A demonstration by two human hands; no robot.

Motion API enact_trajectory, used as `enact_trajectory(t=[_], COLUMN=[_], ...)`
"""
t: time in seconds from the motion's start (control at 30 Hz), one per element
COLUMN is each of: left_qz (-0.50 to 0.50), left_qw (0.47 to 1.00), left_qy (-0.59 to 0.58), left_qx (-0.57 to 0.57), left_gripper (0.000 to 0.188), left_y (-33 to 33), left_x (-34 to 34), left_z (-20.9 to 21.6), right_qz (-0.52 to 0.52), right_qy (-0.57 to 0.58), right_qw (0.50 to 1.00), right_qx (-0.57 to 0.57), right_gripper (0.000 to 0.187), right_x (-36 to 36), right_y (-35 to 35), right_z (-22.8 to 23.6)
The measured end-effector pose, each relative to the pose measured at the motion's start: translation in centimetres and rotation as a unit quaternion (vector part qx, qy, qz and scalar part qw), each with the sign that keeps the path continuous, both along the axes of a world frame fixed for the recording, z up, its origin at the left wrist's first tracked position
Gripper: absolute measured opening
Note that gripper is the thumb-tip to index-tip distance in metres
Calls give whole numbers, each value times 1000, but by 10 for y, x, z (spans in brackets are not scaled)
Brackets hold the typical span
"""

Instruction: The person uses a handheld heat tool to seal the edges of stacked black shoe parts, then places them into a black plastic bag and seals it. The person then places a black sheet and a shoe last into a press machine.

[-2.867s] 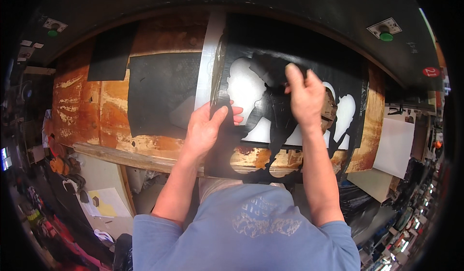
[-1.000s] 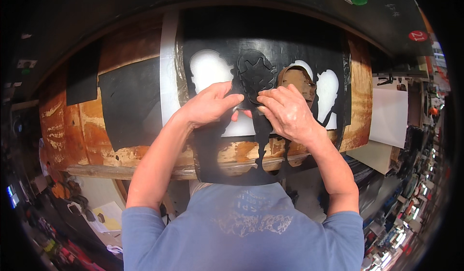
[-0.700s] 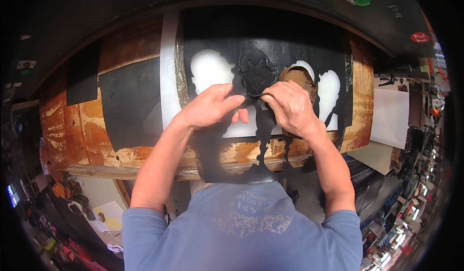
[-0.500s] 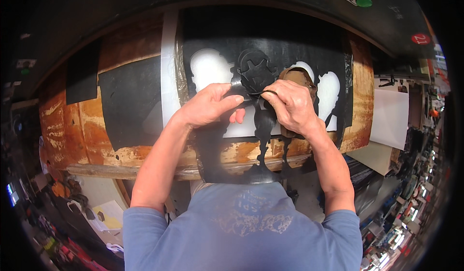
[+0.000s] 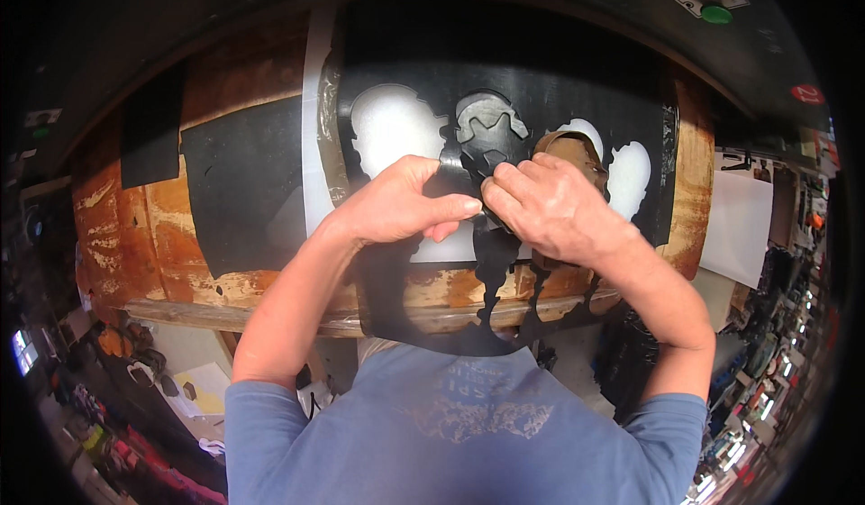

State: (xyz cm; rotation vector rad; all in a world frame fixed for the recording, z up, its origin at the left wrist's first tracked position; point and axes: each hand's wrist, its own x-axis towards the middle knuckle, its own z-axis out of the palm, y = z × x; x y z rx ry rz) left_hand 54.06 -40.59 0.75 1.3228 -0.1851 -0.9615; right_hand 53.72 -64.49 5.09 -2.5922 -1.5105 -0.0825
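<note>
A large black sheet [image 5: 541,63], rubber-like, lies on the bench with rounded cut-outs showing white beneath. Over its middle, a black cut piece [image 5: 489,127] with a rounded top and a jagged inner edge catches the light. My left hand [image 5: 387,203] grips the left side of this piece between thumb and fingers. Closed against its lower right is my right hand [image 5: 550,200], fingertips curled in and partly hidden. Just beyond the right knuckles stands a brown, sole-shaped form [image 5: 581,149], perhaps a cutting die. Ragged black offcut strips [image 5: 491,275] hang toward me over the bench edge.
The worn wooden bench [image 5: 171,244] carries another black sheet [image 5: 243,190] on the left. Overhead runs a dark machine beam with a green button [image 5: 716,13]. A white panel [image 5: 734,230] stands at the right, and the bench's front edge [image 5: 225,316] is close to me.
My right hand has turned and moved slightly down, its fingers now curled lower on the cut piece. The piece's top has tilted and looks brighter. My left hand keeps its grip.
</note>
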Motion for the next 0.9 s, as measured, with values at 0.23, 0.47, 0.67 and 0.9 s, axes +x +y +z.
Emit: enact_trajectory(t=[0.23, 0.47, 0.67, 0.9], left_qz=[-49, -96, -13, 13], left_qw=[998, 994, 999, 993], left_qy=[-23, 11, 30, 121], left_qx=[-35, -42, -26, -3], left_gripper=[26, 36, 13, 31], left_y=[12, 17, 10, 12], left_x=[3, 2, -3, -14], left_z=[-9, -12, 1, 12], right_qz=[95, 130, 107, 46], right_qy=[217, 183, 94, 66], right_qw=[967, 971, 990, 997], right_qx=[92, 80, 25, -22], right_gripper=[15, 17, 29, 18], right_x=[35, 32, 26, 11], right_y=[-8, -10, -11, 3], right_z=[0, 11, 14, 16])
